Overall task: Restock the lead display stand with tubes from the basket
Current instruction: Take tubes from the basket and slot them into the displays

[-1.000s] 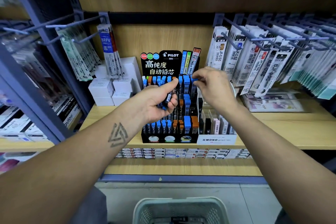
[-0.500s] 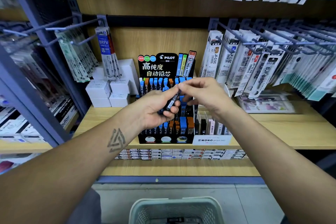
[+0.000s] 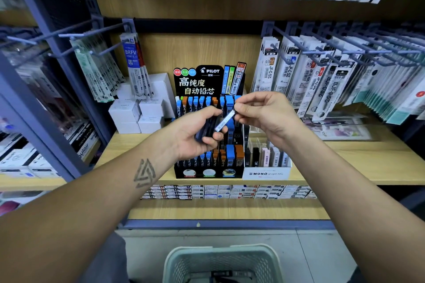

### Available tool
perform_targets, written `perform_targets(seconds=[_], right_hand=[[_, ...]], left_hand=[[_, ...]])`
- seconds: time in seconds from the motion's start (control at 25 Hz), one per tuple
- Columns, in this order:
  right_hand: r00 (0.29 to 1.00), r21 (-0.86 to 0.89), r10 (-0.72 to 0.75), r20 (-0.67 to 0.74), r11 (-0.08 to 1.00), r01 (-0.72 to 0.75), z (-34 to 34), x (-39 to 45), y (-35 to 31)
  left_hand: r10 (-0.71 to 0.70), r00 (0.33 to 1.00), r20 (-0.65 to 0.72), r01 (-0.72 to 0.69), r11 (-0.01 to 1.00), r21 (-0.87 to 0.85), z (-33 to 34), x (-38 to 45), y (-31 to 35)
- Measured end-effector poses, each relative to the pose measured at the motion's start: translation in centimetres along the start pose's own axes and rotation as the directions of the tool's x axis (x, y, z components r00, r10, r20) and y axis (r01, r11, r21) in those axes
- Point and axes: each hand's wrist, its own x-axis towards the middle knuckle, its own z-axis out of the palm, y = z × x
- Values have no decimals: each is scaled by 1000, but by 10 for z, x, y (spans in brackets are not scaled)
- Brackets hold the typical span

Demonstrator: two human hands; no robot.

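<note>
From the head camera, the left hand (image 3: 195, 132) is clenching around a small bundle of dark tubes (image 3: 207, 127), holding them in front of the middle rows of the display stand (image 3: 208, 145). The right hand (image 3: 262, 115) is pinching the upper end of one tube (image 3: 224, 122) between thumb and fingers; this tube is lying tilted, and its lower end is touching the bundle in the left hand. A white barcode label is showing on its side.

The display stand is black and is sitting on the wooden shelf (image 3: 345, 163). It is holding stepped rows of upright tubes with blue and orange caps, with one or two green caps in the back row. Some slots in the middle rows are hidden behind the hands, so I cannot tell if they are filled.

Just beside the stand on its right, a white box (image 3: 266, 173) is touching it and is holding a few upright cases in black, pink and grey.

To the left of the stand, small white cartons (image 3: 135, 115) are standing in a stack on the same shelf.

At the bottom edge, the pale green basket (image 3: 220, 262) is standing on the floor below the shelf. Inside it some dark tubes are lying, but only a small part is showing.
</note>
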Motion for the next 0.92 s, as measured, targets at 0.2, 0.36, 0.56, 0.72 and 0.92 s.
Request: perform_targets(seconds=[0.2,0.36,0.56,0.72,0.92], right_hand=[[998,19,-24,63,1000,23,9,-1,-1],[991,-149,-105,82,982,117,25,-6,0],[951,-630,-208,229,713,308,69,-12,28],[896,-757,-275,349,482,442,89,-13,55],[855,-812,-336,394,308,495,101,-13,65]], left_hand=[[-14,995,-102,16,1000,15,-23,-11,9],[6,961,-275,-10,1000,-15,-53,-23,18],[29,980,-195,-25,999,27,-70,-38,15],[55,985,-163,-51,998,25,-74,-48,13],[24,988,-152,-16,999,47,-77,-57,14]])
